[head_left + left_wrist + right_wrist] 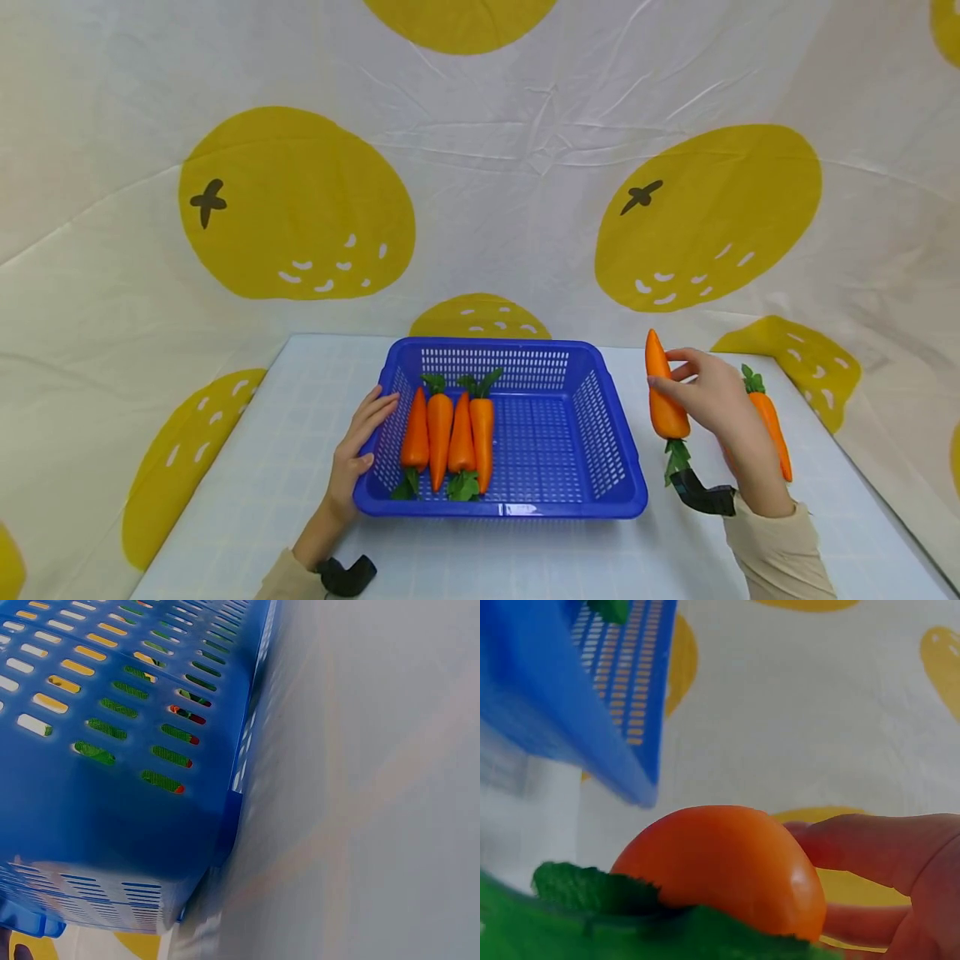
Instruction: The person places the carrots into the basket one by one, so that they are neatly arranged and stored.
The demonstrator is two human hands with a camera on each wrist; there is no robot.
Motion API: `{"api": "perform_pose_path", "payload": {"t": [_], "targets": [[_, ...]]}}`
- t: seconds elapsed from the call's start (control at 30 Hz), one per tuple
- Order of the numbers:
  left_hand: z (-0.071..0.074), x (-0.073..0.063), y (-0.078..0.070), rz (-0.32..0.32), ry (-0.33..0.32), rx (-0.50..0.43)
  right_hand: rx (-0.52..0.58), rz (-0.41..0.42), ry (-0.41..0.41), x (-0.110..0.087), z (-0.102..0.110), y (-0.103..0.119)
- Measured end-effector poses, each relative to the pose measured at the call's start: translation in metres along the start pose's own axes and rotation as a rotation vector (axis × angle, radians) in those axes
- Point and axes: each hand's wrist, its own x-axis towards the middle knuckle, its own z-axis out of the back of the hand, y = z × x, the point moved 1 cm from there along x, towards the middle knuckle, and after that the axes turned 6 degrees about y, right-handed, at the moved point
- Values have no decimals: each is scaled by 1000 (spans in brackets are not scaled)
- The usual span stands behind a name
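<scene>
Pale cloth with printed yellow fruit (pixel 510 150) fills the upper frame, above a light table (pixel 247 433). At lower centre sits a blue basket (pixel 570 508); the left hand (pixel 347 468) rests on its left rim, fingers extended. At lower right the right hand (pixel 712 392) pinches a carrot (pixel 662 408), leaves down, just beside the basket. Four carrots (pixel 440 425) lie side by side in the basket's left half; the pinched one and another carrot (pixel 771 429) at far right are outside, so the work looks over half done. Whether the right wrist hides more, I cannot tell.
</scene>
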Motion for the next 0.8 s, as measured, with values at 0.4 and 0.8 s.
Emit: {"api": "perform_pose_path", "payload": {"t": [0.4,0.8], "targets": [[1,0,0,-5,-1,10,124,146,-17,21,-16,51],[-1,0,0,0,-1,2,243,224,49,44,-52,82]]}}
